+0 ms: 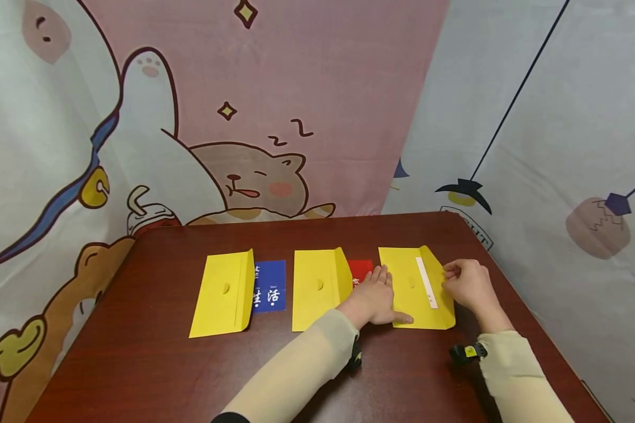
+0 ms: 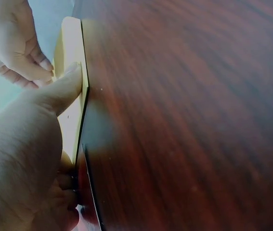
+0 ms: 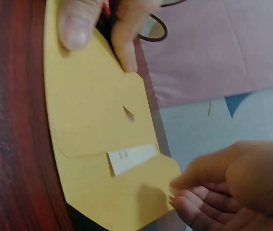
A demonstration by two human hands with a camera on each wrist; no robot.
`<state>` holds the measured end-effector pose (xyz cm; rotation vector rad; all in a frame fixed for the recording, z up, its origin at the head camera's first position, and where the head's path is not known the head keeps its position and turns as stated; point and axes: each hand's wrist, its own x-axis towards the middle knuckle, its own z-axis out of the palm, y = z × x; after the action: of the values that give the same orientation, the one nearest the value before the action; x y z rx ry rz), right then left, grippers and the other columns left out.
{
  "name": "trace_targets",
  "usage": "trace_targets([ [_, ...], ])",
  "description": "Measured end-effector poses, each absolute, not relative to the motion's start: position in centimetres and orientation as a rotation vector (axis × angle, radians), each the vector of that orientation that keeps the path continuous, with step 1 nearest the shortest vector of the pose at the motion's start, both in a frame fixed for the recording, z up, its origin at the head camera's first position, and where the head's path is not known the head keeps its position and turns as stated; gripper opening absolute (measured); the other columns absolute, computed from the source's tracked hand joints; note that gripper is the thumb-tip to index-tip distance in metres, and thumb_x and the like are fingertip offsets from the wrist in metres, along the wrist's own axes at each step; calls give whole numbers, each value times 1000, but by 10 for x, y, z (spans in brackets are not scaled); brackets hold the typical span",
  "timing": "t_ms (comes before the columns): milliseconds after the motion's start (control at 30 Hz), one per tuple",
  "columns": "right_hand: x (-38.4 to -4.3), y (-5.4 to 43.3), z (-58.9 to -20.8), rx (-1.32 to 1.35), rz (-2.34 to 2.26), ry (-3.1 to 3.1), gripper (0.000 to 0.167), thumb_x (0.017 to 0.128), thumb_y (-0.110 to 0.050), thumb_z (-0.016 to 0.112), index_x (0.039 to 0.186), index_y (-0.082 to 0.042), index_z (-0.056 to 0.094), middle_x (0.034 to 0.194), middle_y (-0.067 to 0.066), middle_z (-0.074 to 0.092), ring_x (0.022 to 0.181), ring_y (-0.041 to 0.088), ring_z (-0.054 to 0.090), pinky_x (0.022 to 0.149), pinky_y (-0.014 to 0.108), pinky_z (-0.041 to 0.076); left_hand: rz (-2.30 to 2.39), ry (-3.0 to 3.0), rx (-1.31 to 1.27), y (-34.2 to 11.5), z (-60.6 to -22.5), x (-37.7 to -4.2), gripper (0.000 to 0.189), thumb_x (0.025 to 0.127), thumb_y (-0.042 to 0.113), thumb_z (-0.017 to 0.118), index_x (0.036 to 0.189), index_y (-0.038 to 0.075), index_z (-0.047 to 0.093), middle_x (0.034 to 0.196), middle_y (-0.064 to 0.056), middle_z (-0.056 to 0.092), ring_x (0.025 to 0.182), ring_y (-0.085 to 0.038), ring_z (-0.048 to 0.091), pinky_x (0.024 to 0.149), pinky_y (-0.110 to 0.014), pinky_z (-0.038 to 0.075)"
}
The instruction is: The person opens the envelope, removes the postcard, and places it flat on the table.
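A yellow envelope (image 1: 405, 294) lies at the right of the table, its flap (image 1: 440, 294) opened to the right. A white paper strip (image 1: 426, 282) with small print shows along the envelope's mouth. My left hand (image 1: 373, 296) rests across the envelope's left edge with fingers extended, the thumb (image 2: 69, 84) pressing on its near part. At the flap's outer edge, my right hand (image 1: 468, 285) pinches the flap between thumb and forefinger, also seen in the right wrist view. Behind the left fingers a red card (image 1: 358, 269) is partly hidden.
Two more yellow envelopes lie to the left, a middle one (image 1: 317, 288) and a far-left one (image 1: 219, 296), with flaps on their right sides. A blue card (image 1: 270, 288) with white characters lies between them. A printed cloth (image 1: 323, 88) hangs behind the brown table (image 1: 153, 376).
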<state>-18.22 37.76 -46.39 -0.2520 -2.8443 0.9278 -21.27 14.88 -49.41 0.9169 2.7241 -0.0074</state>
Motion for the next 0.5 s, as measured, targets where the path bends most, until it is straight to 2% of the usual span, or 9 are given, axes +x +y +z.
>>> trace_targets([
  [167, -181, 393, -467, -313, 1090, -2863, 38, 94, -10, 75, 121, 15, 68, 105, 27, 71, 84, 31, 68, 70, 38, 61, -8, 2722, 919, 148, -492, -212, 118, 86, 91, 47, 169, 10, 24, 176, -6, 15, 162, -21, 12, 127, -31, 15],
  [333, -182, 406, -473, -394, 1342, -2866, 51, 101, -23, 72, 134, 15, 62, 121, 30, 69, 95, 31, 73, 83, 44, 63, -24, 2731, 926, 149, -492, -213, 117, 87, 90, 46, 169, 10, 24, 176, -7, 15, 162, -21, 13, 127, -31, 16],
  [500, -184, 414, -479, -400, 1563, -2824, 54, 106, -26, 67, 139, 16, 58, 128, 30, 68, 104, 30, 75, 88, 39, 62, -17, 2731, 926, 149, -491, -212, 117, 86, 89, 49, 169, 9, 25, 176, -7, 17, 161, -21, 15, 127, -31, 17],
])
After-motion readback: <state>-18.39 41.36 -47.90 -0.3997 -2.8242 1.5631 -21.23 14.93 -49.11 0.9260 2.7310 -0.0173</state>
